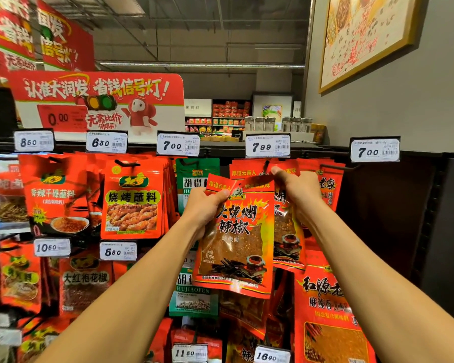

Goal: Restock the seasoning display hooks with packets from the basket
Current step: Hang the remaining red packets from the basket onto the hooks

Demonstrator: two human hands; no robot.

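Note:
A red chili-powder packet (237,237) with flame print is held up in front of the display. My left hand (205,208) grips its upper left edge, thumb across the top. My right hand (296,187) pinches the top of the packets at the hook (266,165) under the 7.99 price tag (268,145). More of the same red packets (288,231) hang behind the front one on that hook. The basket is out of view.
Rows of hooks carry red seasoning packets (131,200) and green pepper packets (194,176), each under a white price tag. A red promotional sign (97,100) stands above the rack. A dark panel (404,218) and grey wall bound the right side.

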